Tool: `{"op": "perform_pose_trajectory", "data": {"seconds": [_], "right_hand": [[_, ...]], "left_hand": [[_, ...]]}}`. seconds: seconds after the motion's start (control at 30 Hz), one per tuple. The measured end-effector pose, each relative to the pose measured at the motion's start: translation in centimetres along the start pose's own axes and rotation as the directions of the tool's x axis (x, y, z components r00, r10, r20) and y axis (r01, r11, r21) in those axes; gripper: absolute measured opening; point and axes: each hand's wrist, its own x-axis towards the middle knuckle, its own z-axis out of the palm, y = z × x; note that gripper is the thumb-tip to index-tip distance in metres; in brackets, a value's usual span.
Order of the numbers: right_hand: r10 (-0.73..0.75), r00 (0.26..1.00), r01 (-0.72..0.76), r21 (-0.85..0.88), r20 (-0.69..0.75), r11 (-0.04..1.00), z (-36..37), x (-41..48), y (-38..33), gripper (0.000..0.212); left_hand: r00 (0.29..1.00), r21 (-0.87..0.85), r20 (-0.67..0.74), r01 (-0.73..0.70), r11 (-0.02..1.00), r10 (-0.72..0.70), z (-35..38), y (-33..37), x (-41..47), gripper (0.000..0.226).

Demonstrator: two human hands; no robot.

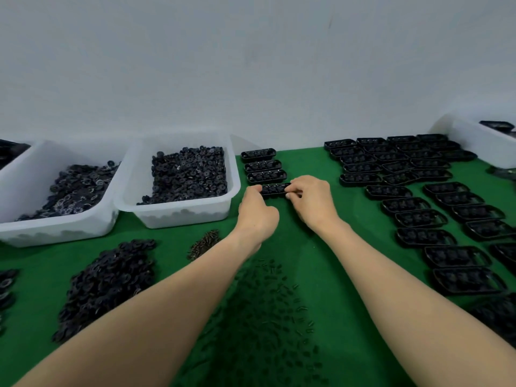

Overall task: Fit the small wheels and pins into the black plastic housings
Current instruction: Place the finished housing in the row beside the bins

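Observation:
A long black plastic housing (275, 189) lies on the green table, nearest of a short column of housings (259, 166). My left hand (257, 210) grips its left end and my right hand (314, 201) pinches its right end. Small dark parts sit inside it; I cannot make them out. Loose black wheels lie in a pile (109, 280) at the near left. Short dark pins (268, 311) are scattered between my forearms, and a small heap of brownish pins (203, 244) lies left of my left wrist.
Two white bins (178, 213) (55, 230) of black wheels stand at the back left. Several rows of housings (413, 174) cover the right side of the table. Another white bin (474, 141) stands at the far right against the wall.

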Motion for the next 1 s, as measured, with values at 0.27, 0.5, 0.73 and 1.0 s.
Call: {"op": "perform_pose_trajectory", "data": {"seconds": [0.27,0.5,0.73,1.0], "right_hand": [[-0.024,0.999,0.024,-0.008,-0.041,1.0,-2.4,-2.6,-2.7,0.026],[-0.458,0.889,0.458,0.045,-0.029,0.888,-5.4,-12.5,-12.6,0.009],[-0.725,0.598,0.693,0.233,0.342,0.682,-1.4,-20.7,-23.1,0.017],[-0.66,0.589,0.627,0.251,0.466,0.737,9.9,-20.0,-37.7,0.024]], "left_hand": [[0.979,0.21,0.158,-0.164,0.964,0.132,-1.1,1.7,-3.6,0.059],[0.865,0.197,-0.043,-0.483,0.853,0.5,-10.9,-1.6,-14.6,0.012],[0.849,0.177,-0.432,-0.251,0.952,0.305,-23.1,-10.4,-24.7,0.026],[0.655,0.271,-0.73,0.015,0.962,0.195,-35.4,-17.5,-30.9,0.017]]}}
